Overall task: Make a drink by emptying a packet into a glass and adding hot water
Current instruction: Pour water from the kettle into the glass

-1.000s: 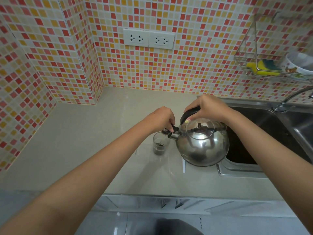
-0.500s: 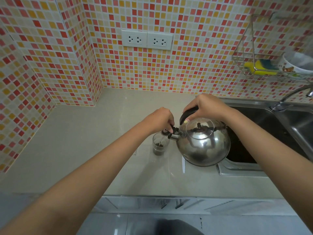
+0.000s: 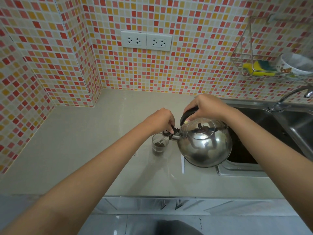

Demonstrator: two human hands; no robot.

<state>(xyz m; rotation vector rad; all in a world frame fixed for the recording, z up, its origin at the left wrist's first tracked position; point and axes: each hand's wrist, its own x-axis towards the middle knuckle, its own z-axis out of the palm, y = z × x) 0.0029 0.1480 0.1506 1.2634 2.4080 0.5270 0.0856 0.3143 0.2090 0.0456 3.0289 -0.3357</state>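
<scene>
**Operator:** Head view only, and I read this as the pouring step. My right hand (image 3: pixel 207 106) is clenched around the black handle of the steel kettle (image 3: pixel 205 143), which is held tilted towards the left, clear of the worktop (image 3: pixel 76 146). My left hand (image 3: pixel 160 120) pinches the little cap at the spout (image 3: pixel 169 133), holding it open.

**Observer:** Where is the glass?

**Operator:** The glass (image 3: pixel 159 146) stands upright on the worktop, directly under the spout and just left of the kettle body. I see a thin stream running from the spout into it.

**Observer:** What is inside?

**Operator:** Dark matter low in the glass, which I take for the packet's contents wetted by the water. The level looks low, well short of the rim. I cannot see the packet itself anywhere.

**Observer:** So how far along are you?

**Operator:** By my judgement the emptying is done and the water is only partly in. Next calls for a steady tilt, spout kept over the mouth of the glass, then levelling the kettle before the liquid nears the rim.

**Observer:** Anything else holding something?

**Operator:** The sink (image 3: pixel 271 119) sits to the right, its contents too dark to read. The wire rack (image 3: pixel 245 48) on the wall carries a yellow sponge (image 3: pixel 254 66) and a white bowl (image 3: pixel 296 65).
</scene>
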